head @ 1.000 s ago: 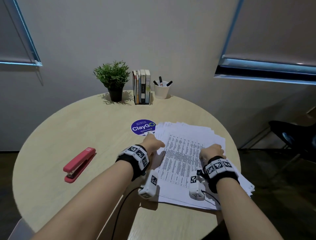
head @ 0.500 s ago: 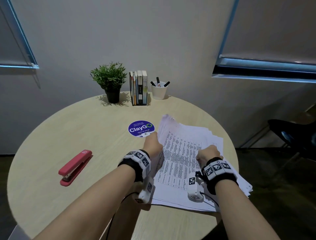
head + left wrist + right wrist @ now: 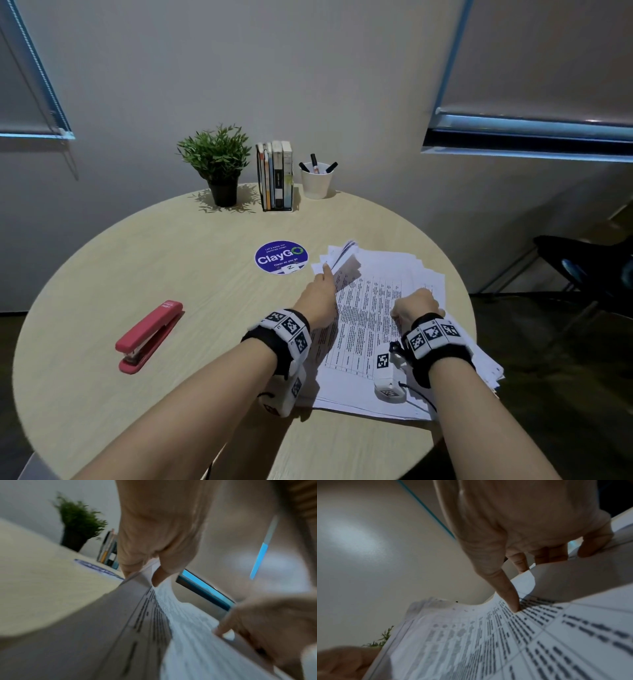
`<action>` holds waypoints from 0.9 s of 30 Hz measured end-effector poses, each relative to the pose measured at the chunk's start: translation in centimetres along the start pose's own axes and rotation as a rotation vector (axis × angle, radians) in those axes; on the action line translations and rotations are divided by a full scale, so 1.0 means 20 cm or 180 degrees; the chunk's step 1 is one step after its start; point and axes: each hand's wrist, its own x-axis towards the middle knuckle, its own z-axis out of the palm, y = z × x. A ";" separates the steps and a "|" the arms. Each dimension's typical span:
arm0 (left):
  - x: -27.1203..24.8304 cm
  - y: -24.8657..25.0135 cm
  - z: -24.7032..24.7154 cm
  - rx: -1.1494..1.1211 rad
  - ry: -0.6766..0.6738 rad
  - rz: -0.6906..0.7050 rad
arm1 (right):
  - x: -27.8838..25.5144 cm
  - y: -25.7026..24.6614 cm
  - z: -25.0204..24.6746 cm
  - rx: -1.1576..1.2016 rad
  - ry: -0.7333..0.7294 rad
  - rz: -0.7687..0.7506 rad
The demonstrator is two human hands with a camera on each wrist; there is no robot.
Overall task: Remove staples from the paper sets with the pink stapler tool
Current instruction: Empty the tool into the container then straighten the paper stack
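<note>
My left hand (image 3: 318, 298) pinches the top-left corner of the uppermost paper set (image 3: 373, 308), lifting it off the pile on the surface (image 3: 171, 260). My right hand (image 3: 416, 305) has its fingers curled, index tip pressing the printed sheet, gripping nothing. The pink stapler (image 3: 149, 335) lies untouched, well apart to the left. Risk, as I judge it: the pinch catches sheets from a lower set, or the pile slides under a weak press. Only the left wrist view shows thumb and finger closed on the corner; only the head view shows the stapler
</note>
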 end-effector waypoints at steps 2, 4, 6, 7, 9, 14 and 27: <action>0.01 -0.02 -0.04 -0.0626 0.0356 -0.0283 | -0.02 0.00 -0.01 0.0032 -0.0021 -0.0026; 0.03 -0.06 -0.08 -0.1167 0.0621 -0.0527 | -0.03 0.01 -0.02 0.0144 0.0031 0.0049; 0.03 -0.08 -0.12 -0.1860 0.0709 -0.0588 | -0.02 0.03 -0.03 0.0527 0.0225 0.0132; 0.02 -0.09 -0.15 -0.2231 0.0734 -0.0560 | -0.01 0.03 -0.04 0.0832 0.0285 0.0189; 0.00 -0.11 -0.22 -0.2897 0.0628 -0.0443 | -0.01 0.02 -0.07 0.1694 0.0135 0.0131; -0.05 -0.18 -0.45 -0.3588 0.0341 -0.0159 | -0.17 -0.11 -0.24 0.3252 -0.0894 -0.0509; -0.20 -0.15 -1.05 -0.3443 0.1606 0.1053 | -0.46 -0.55 -0.37 0.3081 -0.0226 -0.2743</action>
